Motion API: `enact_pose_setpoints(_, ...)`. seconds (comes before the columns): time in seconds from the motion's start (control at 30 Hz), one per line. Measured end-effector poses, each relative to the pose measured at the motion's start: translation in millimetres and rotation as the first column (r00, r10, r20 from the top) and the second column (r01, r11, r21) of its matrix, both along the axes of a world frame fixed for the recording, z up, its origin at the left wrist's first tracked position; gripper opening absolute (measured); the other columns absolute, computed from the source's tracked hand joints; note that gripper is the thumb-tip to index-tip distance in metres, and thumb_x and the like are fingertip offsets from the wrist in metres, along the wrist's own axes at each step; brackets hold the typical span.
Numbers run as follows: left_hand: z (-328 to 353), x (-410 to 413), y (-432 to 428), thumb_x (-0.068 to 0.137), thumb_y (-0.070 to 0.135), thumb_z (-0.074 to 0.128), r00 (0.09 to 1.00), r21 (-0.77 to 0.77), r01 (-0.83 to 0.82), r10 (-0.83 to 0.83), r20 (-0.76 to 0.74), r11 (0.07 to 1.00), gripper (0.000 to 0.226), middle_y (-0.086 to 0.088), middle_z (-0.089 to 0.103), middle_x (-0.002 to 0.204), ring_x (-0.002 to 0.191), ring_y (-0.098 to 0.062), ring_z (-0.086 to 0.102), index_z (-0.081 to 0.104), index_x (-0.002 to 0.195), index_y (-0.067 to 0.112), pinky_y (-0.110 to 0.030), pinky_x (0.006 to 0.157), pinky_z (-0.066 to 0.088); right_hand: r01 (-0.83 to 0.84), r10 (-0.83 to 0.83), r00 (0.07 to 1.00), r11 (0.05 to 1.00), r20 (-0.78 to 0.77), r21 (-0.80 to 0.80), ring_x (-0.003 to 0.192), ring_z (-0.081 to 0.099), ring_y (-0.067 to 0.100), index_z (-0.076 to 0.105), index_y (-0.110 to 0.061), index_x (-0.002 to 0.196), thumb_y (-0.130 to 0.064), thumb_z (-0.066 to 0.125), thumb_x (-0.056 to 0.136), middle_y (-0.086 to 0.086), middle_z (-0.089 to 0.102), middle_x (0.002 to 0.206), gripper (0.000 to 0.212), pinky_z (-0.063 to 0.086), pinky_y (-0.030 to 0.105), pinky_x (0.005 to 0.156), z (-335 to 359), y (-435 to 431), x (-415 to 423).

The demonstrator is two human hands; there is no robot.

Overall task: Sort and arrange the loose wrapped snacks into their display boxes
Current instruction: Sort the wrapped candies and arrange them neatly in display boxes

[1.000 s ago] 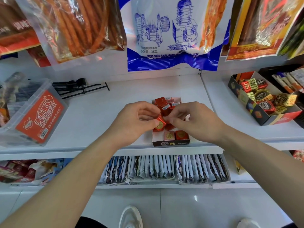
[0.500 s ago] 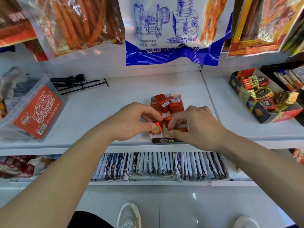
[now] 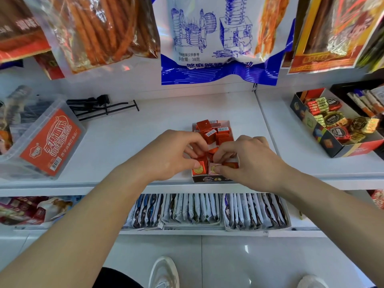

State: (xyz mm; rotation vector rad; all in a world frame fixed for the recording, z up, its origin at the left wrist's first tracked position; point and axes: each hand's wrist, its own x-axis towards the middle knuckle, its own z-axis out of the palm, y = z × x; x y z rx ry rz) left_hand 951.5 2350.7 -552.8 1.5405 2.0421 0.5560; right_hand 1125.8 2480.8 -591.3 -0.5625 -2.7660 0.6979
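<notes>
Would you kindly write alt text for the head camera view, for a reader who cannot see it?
Two hands arrange red wrapped snacks in a display box on a white shelf: the left hand pinches a red cube, the right hand a pink cube beside it. Snack bags hang above.

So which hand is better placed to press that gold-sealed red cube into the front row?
Left. The left hand pinches the red cube at the front-left corner of the display box; the right hand is busy pinching the pink cube beside it.
</notes>
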Motion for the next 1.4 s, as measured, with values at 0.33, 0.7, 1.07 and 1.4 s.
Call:
enact_pose_setpoints(0.33,0,1,-1,0.089,0.028,0.071,0.985,-0.04,0.038,-0.044,-0.169,0.998,0.016,0.026,0.066,0.091,0.091,0.011,0.056,0.069,0.102,0.036,-0.006,0.075,0.034,-0.052,0.046,0.997,0.993,0.061,0.106,0.104,0.047,0.007,0.065,-0.045,0.104,-0.056,0.051,0.092,-0.021,0.066,0.094,0.021,0.026,0.038,0.099,3,-1,1)
enact_pose_setpoints(0.7,-2,3,0,0.089,0.03,0.07,0.988,-0.095,0.052,-0.065,-0.139,0.994,0.012,0.019,0.071,0.088,0.085,0.002,0.063,0.074,0.097,0.037,-0.029,0.083,0.052,-0.101,0.093,0.99,0.992,0.108,0.071,0.11,0.047,0.01,0.068,-0.04,0.11,-0.03,0.051,0.096,-0.019,0.063,0.11,0.025,0.026,0.037,0.099,5,0,2)
enact_pose_setpoints(1.07,-11,5,12,0.083,0.031,0.075,0.976,0.037,-0.115,0.12,-0.183,0.993,0.018,0.011,0.058,0.086,0.078,-0.005,0.054,0.07,0.1,0.033,-0.031,0.073,0.049,0.109,-0.113,0.992,0.991,-0.05,-0.071,0.096,0.049,0.011,0.07,-0.038,0.108,-0.034,0.061,0.093,-0.01,0.054,0.098,0.018,0.038,0.027,0.081,2,17,-5)
enact_pose_setpoints(1.4,-14,1,14,0.083,0.035,0.075,0.975,0.037,-0.177,0.18,-0.133,0.984,0.014,0.011,0.053,0.096,0.084,-0.003,0.051,0.06,0.084,0.034,-0.022,0.07,0.038,0.019,-0.034,0.958,0.998,0.283,0.055,0.118,0.041,0.022,0.062,-0.05,0.121,-0.051,0.058,0.091,-0.003,0.041,0.117,0.03,0.037,0.043,0.103,20,16,-27)
